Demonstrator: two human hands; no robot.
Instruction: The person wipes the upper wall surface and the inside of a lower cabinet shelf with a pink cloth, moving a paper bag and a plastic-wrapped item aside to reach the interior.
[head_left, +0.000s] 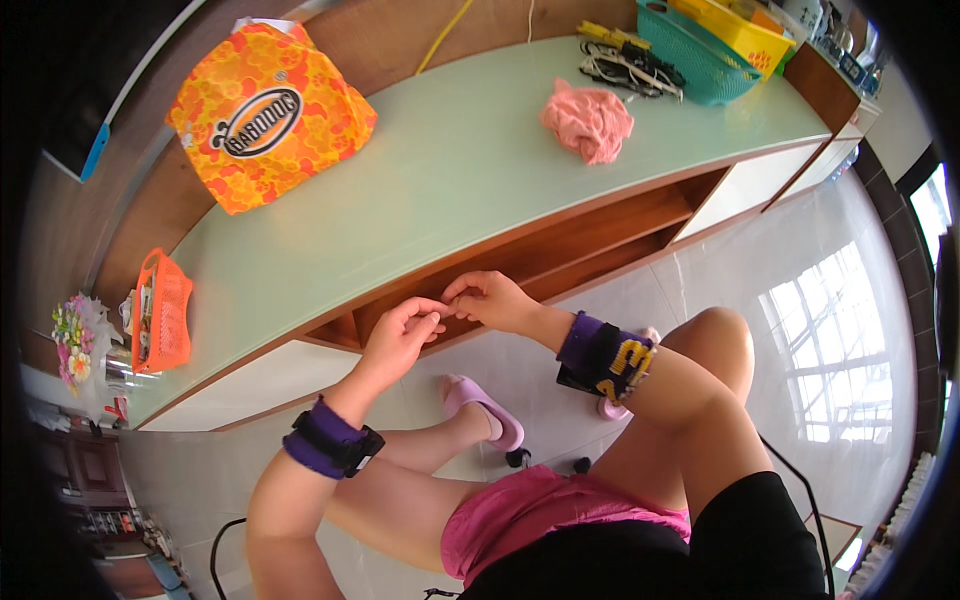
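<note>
My left hand (401, 331) and my right hand (496, 301) meet in front of me at the fingertips. They hover near the front edge of a low cabinet (420, 187) with a pale green glass top. Thumb and forefinger are bent towards each other on both hands. Whether something tiny is pinched between them cannot be made out. Behind the hands lies the open wooden shelf (585, 244) of the cabinet. A crumpled pink cloth (587, 121) rests on the glass top, beyond my right hand. Further left on the top stands an orange patterned bag (274, 120) bearing writing.
At the back right are a teal plastic basket (705, 60), a yellow container (739, 34) and a heap of cables (630, 67). An orange basket (166, 319) and a bouquet (79, 345) stand at the left end. My legs and pink slippers (487, 412) are below, over grey floor tiles (817, 300).
</note>
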